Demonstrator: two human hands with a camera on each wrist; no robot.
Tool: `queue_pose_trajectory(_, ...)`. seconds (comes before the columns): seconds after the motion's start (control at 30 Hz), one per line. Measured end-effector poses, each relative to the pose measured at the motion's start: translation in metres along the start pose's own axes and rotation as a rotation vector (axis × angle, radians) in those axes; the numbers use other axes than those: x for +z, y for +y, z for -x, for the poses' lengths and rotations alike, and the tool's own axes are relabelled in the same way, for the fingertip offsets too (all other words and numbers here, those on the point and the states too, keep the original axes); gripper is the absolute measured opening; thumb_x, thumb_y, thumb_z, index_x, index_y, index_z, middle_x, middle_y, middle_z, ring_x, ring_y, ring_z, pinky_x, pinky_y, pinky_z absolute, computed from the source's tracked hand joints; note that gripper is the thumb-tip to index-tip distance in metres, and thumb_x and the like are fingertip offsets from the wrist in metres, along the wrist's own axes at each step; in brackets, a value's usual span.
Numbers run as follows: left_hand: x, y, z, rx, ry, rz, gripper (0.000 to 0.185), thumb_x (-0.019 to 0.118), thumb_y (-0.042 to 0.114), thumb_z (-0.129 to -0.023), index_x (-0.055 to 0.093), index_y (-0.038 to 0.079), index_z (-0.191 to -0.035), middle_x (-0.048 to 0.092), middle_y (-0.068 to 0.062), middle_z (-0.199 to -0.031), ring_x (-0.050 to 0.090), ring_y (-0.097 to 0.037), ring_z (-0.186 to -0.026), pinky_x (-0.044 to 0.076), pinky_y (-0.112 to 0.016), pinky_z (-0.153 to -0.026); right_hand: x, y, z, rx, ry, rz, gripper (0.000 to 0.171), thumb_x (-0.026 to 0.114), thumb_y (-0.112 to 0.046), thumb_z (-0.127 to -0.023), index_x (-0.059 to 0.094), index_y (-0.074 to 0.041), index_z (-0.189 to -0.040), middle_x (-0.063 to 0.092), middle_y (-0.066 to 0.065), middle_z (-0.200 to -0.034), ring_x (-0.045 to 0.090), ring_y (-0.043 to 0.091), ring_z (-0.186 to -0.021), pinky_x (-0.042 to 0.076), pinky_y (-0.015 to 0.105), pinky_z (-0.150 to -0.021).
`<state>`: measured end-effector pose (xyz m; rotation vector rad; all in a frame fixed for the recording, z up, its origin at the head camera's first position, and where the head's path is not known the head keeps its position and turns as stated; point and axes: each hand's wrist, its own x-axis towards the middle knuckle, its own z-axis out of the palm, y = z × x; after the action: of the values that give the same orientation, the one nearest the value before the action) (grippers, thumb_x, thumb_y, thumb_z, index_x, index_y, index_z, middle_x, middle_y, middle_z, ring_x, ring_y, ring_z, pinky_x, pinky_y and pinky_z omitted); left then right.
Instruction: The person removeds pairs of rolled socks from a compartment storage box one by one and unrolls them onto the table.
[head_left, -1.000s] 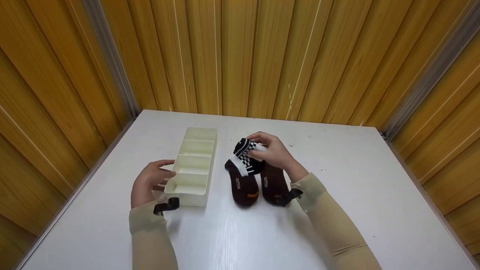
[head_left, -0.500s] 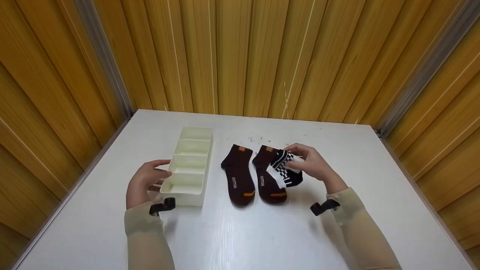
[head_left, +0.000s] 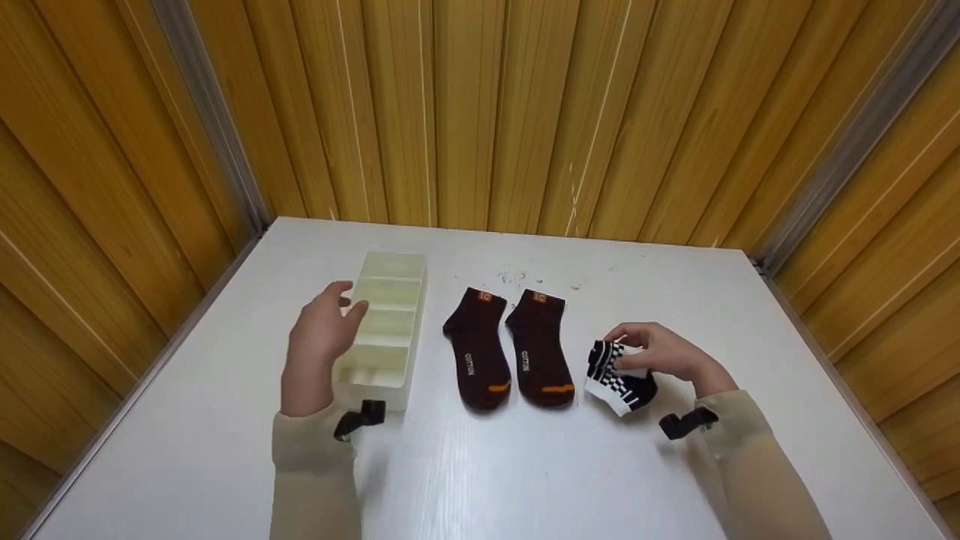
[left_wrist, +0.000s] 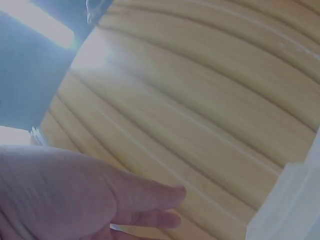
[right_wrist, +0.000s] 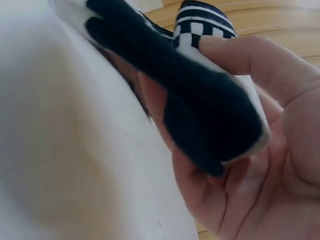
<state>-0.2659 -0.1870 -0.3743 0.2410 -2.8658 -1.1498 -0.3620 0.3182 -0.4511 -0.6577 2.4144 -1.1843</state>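
Head view. Right hand (head_left: 664, 358): fingers curled over a bundled pair of black-and-white checkered socks (head_left: 619, 379), which rests on the white bench (head_left: 525, 472) just right of two dark brown socks (head_left: 510, 349) laid flat side by side. Risk, as a judgement: the hold is only at the bundle's upper end, so the loose toe end could unfold or drag if lifted; the brown pair lies close enough to be nudged out of line. Left hand (head_left: 322, 341): raised, fingers relaxed and holding nothing, tips at the left rim of the cream divided organiser tray (head_left: 390, 330); whether they touch it cannot be told. A careless push could slide the light tray.

Left wrist view. Left hand (left_wrist: 100, 200), blurred: fingers extended, nothing held; wood panelling behind.

Right wrist view. Right hand (right_wrist: 250, 165): thumb on top, fingers beneath, pinching the checkered socks (right_wrist: 200, 105) against the bench.
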Motion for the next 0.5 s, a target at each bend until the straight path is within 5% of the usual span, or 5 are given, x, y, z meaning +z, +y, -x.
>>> queue_pose_trajectory(0.1,0.027,0.039,0.015,0.167,0.031,-0.013,0.051,0.056,0.025,-0.106,0.047,0.006,-0.152,0.061,-0.02,-0.143,0.059,-0.041,-0.131,0.049,-0.059,-0.106,0.0,0.006,0.0,0.021,-0.033,0.014,0.041,0.077,-0.013,-0.089,0.065,-0.001,-0.126,0.073,0.011,-0.112,0.065,0.007,-0.089,0.054,0.02,-0.081)
queue_pose_trajectory(0.23,0.083,0.088,0.041,0.426,-0.082,-0.082,0.042,0.061,0.024,-0.103,0.058,0.012,-0.144,0.067,-0.01,-0.138,0.063,-0.032,-0.127,0.052,-0.052,-0.105,0.003,0.01,-0.002,0.041,-0.038,0.059,0.041,0.078,-0.014,-0.088,0.066,-0.004,-0.126,0.072,0.015,-0.115,0.064,0.009,-0.091,0.053,0.019,-0.081)
queue_pose_trajectory(0.37,0.146,0.117,0.065,0.689,-0.23,-0.293,0.035,0.063,0.027,-0.102,0.066,0.018,-0.135,0.069,-0.003,-0.134,0.064,-0.024,-0.125,0.056,-0.042,-0.1,0.005,0.014,-0.005,0.035,-0.03,0.099,0.04,0.078,-0.013,-0.087,0.067,-0.006,-0.125,0.073,0.016,-0.115,0.064,0.01,-0.09,0.051,0.02,-0.081)
queue_pose_trajectory(0.5,0.201,0.13,0.078,0.858,-0.308,-0.542,0.034,0.063,0.034,-0.102,0.066,0.025,-0.134,0.066,0.003,-0.136,0.058,-0.018,-0.132,0.052,-0.033,-0.106,0.008,0.018,-0.006,0.042,-0.037,0.11,0.039,0.077,-0.013,-0.087,0.067,-0.007,-0.124,0.074,0.015,-0.11,0.063,0.011,-0.084,0.051,0.023,-0.076)
